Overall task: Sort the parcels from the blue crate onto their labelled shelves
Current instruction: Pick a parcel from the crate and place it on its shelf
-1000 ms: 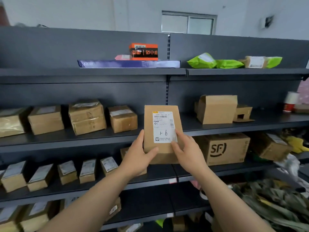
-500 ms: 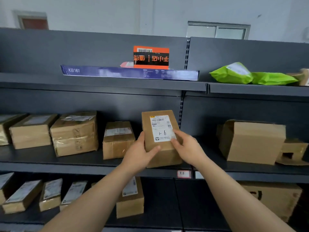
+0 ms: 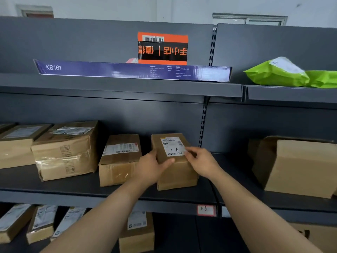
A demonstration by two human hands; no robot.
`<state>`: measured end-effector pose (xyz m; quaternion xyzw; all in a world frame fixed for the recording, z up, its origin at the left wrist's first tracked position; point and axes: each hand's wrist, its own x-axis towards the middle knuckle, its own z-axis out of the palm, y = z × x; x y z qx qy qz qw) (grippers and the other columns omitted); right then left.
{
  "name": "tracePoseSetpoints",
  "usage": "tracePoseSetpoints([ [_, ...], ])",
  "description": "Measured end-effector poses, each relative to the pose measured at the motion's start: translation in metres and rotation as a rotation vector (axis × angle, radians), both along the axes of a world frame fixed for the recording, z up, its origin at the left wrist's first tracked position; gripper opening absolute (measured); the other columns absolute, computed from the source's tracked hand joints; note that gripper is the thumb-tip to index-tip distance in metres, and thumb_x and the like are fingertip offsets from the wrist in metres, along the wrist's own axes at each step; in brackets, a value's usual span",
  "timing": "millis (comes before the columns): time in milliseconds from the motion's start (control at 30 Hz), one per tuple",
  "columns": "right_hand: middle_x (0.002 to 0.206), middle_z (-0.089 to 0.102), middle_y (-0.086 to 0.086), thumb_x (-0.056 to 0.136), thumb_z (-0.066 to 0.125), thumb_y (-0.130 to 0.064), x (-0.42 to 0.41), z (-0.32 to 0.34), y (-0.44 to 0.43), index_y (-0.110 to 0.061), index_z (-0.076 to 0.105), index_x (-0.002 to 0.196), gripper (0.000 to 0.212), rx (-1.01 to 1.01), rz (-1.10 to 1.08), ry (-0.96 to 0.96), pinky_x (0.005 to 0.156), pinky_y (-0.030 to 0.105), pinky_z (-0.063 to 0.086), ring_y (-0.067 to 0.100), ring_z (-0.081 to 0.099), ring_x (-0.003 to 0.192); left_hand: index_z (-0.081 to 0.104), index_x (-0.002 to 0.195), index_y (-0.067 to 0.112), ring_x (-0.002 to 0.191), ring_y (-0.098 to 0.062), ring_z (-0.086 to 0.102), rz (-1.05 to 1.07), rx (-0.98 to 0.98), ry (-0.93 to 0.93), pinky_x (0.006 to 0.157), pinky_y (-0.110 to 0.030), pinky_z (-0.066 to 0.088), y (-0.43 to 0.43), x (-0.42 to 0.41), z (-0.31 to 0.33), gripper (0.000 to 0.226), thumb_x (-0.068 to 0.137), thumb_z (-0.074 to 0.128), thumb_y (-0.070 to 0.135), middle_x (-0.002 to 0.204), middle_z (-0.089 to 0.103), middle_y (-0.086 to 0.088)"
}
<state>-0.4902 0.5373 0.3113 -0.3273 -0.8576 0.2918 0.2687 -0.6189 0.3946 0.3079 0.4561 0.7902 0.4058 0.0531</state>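
Parcel (image 3: 175,161): on middle shelf (image 3: 73,183), above shelf tag (image 3: 206,210), just right of taped box (image 3: 119,159).
Left hand (image 3: 152,168): wrapped on left front corner.
Right hand (image 3: 202,161): fingertips curled, touching label edge.
Handling: probably light, stiff cardboard; best gripped by opposite sides.

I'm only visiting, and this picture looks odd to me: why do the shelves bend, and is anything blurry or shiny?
Head view: the wide lens bows the top shelf edge; tape on the wrapped parcel glares; the right hand is slightly smeared; the small print on the held parcel is unreadable.
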Motion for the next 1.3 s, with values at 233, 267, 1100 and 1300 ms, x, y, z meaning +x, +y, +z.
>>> tracePoseSetpoints([
  [233,0.123,0.061,-0.004,0.095,0.047,-0.042,-0.016,-0.002,0.013,-0.029,0.059,0.126,0.036,-0.010,0.004,0.002,0.090,0.032,0.049,0.012,0.057,0.105,0.049,0.132,0.023,0.108,-0.018,0.060,0.090,-0.035,0.001,0.086,-0.033,0.052,0.014,-0.009,-0.002,0.064,0.081,0.060,0.061,0.120,0.064,0.003],
  [267,0.124,0.061,-0.004,0.096,0.046,-0.042,-0.016,-0.003,0.013,-0.029,0.058,0.127,0.036,-0.003,-0.004,-0.003,0.090,0.032,0.049,0.013,0.057,0.105,0.049,0.132,0.024,0.108,-0.018,0.060,0.093,-0.031,-0.008,0.086,-0.033,0.052,0.015,-0.009,-0.003,0.064,0.081,0.060,0.061,0.120,0.064,0.003],
  [1100,0.123,0.062,0.011,0.090,0.060,-0.018,0.122,-0.030,-0.151,-0.005,0.059,0.124,0.037,0.583,-0.239,-0.108,0.097,0.033,0.043,0.027,0.057,0.113,0.052,0.134,0.019,0.115,-0.020,0.052,-0.228,0.018,0.416,0.094,-0.032,0.044,-0.100,0.083,-0.017,0.047,0.094,0.049,0.042,0.128,0.057,-0.001],
  [1300,0.122,0.062,0.008,0.090,0.060,-0.020,0.177,-0.063,-0.244,-0.008,0.060,0.122,0.034,0.511,-0.455,-0.218,0.095,0.033,0.045,0.025,0.057,0.112,0.046,0.140,0.020,0.123,-0.017,0.046,-0.496,-0.025,0.440,0.101,-0.029,0.036,-0.153,0.122,-0.048,0.050,0.096,0.045,0.044,0.138,0.050,0.003],
])
